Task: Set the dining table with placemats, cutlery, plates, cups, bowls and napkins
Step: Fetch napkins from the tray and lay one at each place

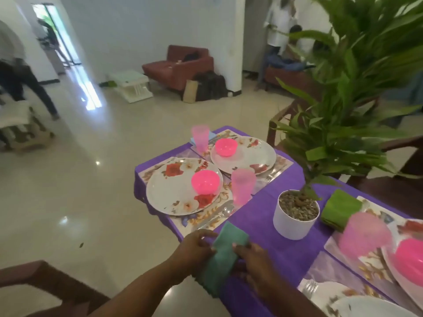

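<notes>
A folded teal napkin (225,252) is held over the near edge of the purple-clothed table (270,227). My left hand (194,247) grips its left side and my right hand (251,259) grips its right side. Just beyond lies a place setting: a floral plate (174,191) with a pink bowl (205,181) on a floral placemat (206,219), a pink cup (242,186) and cutlery (219,213). A second plate (249,156) with a pink bowl (226,147) and pink cup (200,138) sits farther back.
A white pot (295,216) with a tall green plant stands mid-table. A folded green napkin (341,209), a pink cup (364,234), a pink bowl (409,261) and plates fill the right side. A wooden chair (41,280) is at lower left. People move in the background.
</notes>
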